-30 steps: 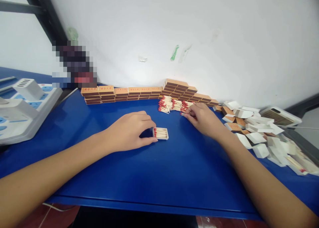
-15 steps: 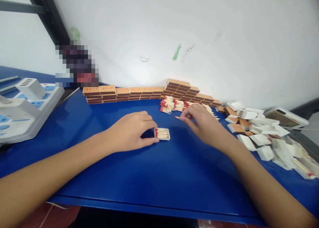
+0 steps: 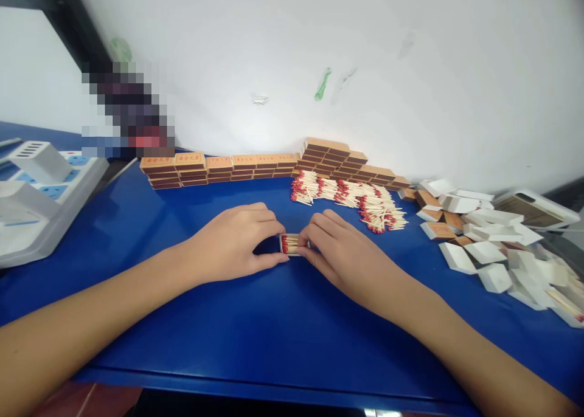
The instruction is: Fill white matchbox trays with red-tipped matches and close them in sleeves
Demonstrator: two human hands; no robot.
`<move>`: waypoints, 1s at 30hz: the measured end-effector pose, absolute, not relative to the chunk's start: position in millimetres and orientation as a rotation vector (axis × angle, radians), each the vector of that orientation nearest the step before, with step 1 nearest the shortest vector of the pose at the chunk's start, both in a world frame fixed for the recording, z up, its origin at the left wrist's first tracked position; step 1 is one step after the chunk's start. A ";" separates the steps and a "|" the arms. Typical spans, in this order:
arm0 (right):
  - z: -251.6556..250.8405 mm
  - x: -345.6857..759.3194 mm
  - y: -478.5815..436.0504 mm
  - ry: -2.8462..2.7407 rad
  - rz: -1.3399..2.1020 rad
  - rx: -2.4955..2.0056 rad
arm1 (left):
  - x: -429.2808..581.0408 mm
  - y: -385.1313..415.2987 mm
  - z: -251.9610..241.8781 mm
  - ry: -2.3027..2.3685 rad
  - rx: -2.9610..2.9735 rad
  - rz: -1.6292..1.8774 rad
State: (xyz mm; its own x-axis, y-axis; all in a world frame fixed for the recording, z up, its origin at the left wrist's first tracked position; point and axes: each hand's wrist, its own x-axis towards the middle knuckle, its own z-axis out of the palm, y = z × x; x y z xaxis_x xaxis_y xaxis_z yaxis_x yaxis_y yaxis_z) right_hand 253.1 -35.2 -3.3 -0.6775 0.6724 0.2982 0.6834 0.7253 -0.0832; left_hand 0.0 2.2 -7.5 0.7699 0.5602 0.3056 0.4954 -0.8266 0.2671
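Note:
A small white matchbox tray (image 3: pixel 281 239), partly filled with red-headed matches (image 3: pixel 290 244), lies on the blue table. My left hand (image 3: pixel 239 241) holds the tray's left end between thumb and fingers. From the right, my right hand (image 3: pixel 335 250) reaches over the tray with its fingertips pinched down at the matches, covering the tray's right end. Its fingers mostly hide the match in the pinch. Behind my right hand lies a loose pile of red-headed matches (image 3: pixel 381 210).
Stacked orange-brown matchboxes (image 3: pixel 255 165) line the wall. White trays and orange sleeves lie in a heap (image 3: pixel 497 247) on the right, beside a phone-like white-edged object (image 3: pixel 538 209). A white power strip (image 3: pixel 55 216) with plugs is at the left.
My right hand has moved left and down from beside the match pile to the tray, bringing a match. My left hand still holds the tray. The view has shifted slightly.

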 end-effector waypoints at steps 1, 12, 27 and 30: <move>-2.7 253.1 -35.6 -2.617 -0.038 -1.062 | -0.1 2.2 -7.5 0.839 2.793 0.562; 4.3 271.5 -30.8 -2.557 0.273 -1.169 | -1.1 1.2 -4.4 0.852 2.783 0.548; -6.0 304.9 1.8 -2.243 -0.056 -1.408 | -2.3 1.4 -5.9 0.837 2.787 0.563; -17.3 330.2 21.4 -2.235 -0.194 -1.473 | -1.9 1.8 -6.2 0.834 2.790 0.564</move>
